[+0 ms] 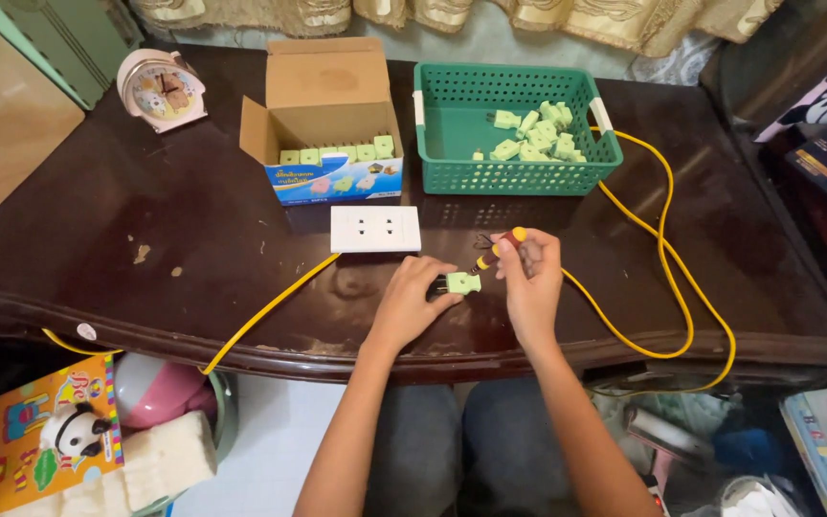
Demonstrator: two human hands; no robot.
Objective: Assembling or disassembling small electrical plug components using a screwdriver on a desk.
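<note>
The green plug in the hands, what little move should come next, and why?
Probably bring the cable end to the green plug. The left hand holds the plug on the table, and the right hand pinches the yellow cable's bare end just above it, apart.

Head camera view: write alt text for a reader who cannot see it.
A person's left hand holds a small pale green plastic plug on a dark wooden table while the right hand holds a yellow-handled screwdriver to it. Behind lie a white socket plate, a green mesh basket and an open cardboard box of plugs.

1 head-worn camera looks steeply down, fairly near, onto the dark table (145,220).
</note>
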